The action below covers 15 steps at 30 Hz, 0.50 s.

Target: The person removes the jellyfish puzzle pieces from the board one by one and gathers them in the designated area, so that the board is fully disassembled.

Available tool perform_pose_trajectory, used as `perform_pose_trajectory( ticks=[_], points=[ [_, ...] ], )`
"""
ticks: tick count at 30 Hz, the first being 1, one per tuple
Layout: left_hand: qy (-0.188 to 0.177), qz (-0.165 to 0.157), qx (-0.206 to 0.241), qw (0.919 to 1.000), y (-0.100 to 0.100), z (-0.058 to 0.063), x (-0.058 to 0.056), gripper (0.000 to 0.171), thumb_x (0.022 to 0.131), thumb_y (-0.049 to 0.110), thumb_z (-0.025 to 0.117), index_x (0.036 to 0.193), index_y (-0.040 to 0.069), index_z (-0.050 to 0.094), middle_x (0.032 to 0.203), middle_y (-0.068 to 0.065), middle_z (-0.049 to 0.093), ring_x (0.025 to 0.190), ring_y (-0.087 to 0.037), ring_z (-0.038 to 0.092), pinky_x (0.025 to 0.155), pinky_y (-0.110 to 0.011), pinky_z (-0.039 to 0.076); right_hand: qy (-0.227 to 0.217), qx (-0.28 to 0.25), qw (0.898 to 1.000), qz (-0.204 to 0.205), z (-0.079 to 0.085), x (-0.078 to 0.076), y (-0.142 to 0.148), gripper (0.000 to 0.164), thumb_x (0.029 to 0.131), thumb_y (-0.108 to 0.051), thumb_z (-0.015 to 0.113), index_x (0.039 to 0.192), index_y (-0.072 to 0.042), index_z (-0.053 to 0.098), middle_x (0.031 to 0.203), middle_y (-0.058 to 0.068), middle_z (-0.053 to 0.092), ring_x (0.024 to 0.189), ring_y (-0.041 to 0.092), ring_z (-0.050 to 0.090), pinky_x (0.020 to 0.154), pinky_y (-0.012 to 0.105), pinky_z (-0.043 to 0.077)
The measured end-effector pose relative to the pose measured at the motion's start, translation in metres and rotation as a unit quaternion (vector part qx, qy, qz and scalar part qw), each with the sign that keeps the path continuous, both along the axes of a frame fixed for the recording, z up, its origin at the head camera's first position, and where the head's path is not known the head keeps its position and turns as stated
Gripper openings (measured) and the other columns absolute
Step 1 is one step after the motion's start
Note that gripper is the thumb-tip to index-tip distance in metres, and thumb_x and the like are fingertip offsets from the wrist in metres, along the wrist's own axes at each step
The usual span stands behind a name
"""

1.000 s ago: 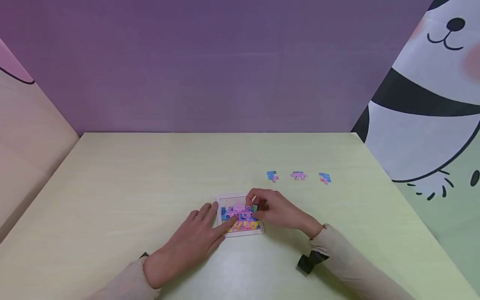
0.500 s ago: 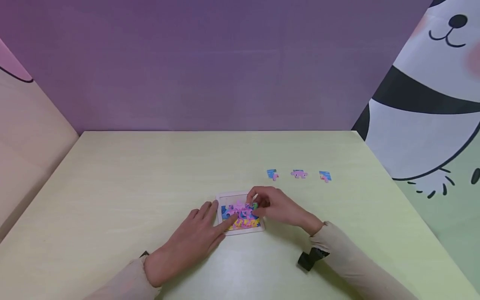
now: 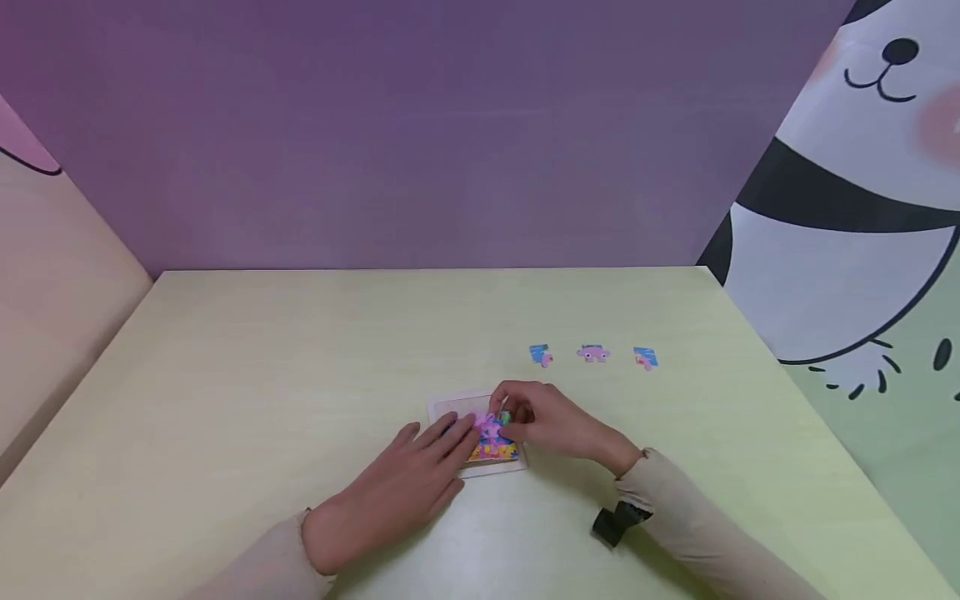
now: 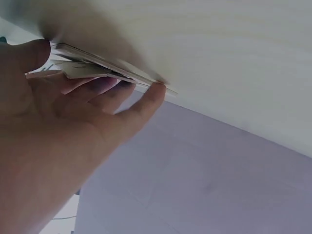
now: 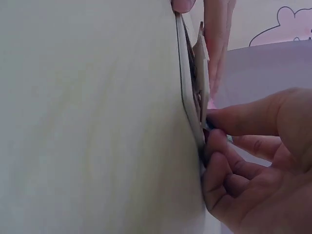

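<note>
A small framed jigsaw puzzle tray [image 3: 491, 472] lies near the middle of the table. Joined puzzle pieces [image 3: 492, 437], pink, blue and yellow, sit over its lower part. My left hand [image 3: 401, 483] lies across the left side of the puzzle with fingers straight, hiding that part. At the upper right of the joined pieces, my right hand [image 3: 555, 421] pinches the puzzle's edge between thumb and fingers. From the right wrist view, the joined pieces [image 5: 201, 68] tilt up off the tray [image 5: 183, 73]. The left wrist view shows a gap beneath them too.
Three loose puzzle pieces lie in a row behind the tray: a left one [image 3: 541, 355], a middle one with eyes [image 3: 593, 353] and a right one [image 3: 645, 358]. A purple wall [image 3: 420, 150] rises behind the pale table [image 3: 300, 350].
My left hand has shifted right and its fingers have come together over the puzzle's left part, where one finger pointed onto it before. My right hand keeps its pinch in nearly the same place.
</note>
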<state>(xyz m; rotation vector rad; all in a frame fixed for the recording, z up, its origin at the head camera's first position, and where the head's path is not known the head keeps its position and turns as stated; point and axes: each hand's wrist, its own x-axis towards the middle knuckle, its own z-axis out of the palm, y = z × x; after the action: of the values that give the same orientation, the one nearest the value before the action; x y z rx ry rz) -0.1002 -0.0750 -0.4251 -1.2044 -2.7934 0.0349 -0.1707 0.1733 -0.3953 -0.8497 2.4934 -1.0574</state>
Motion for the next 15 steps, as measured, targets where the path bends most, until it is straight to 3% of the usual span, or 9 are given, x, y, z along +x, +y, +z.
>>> perform_pose_trajectory(
  ticks=[8,15],
  points=[
    [0.056,-0.005,-0.029,0.9980,0.0024,0.0000,0.0040,0.059,0.104,0.040,0.049,0.155,0.013,0.036,0.161,-0.003,0.031,0.145,-0.023,0.035,0.101,-0.049,0.046,0.017,0.022,0.999,0.022,0.0061,0.0038,-0.0019,0.022,0.089,0.002,0.067,0.102,-0.013,0.057,0.082,-0.001,0.062,0.073,0.011,0.058,0.069,0.028,0.050],
    [0.076,-0.015,-0.042,0.9961,0.0039,-0.0004,0.0087,0.057,0.102,0.012,0.053,0.155,0.010,0.034,0.161,-0.008,0.031,0.145,-0.026,0.035,0.099,-0.051,0.047,0.020,0.024,0.999,0.022,0.0089,0.0018,0.0005,0.023,0.088,0.003,0.069,0.101,-0.014,0.061,0.083,-0.001,0.064,0.074,0.013,0.060,0.071,0.029,0.050]
  ],
)
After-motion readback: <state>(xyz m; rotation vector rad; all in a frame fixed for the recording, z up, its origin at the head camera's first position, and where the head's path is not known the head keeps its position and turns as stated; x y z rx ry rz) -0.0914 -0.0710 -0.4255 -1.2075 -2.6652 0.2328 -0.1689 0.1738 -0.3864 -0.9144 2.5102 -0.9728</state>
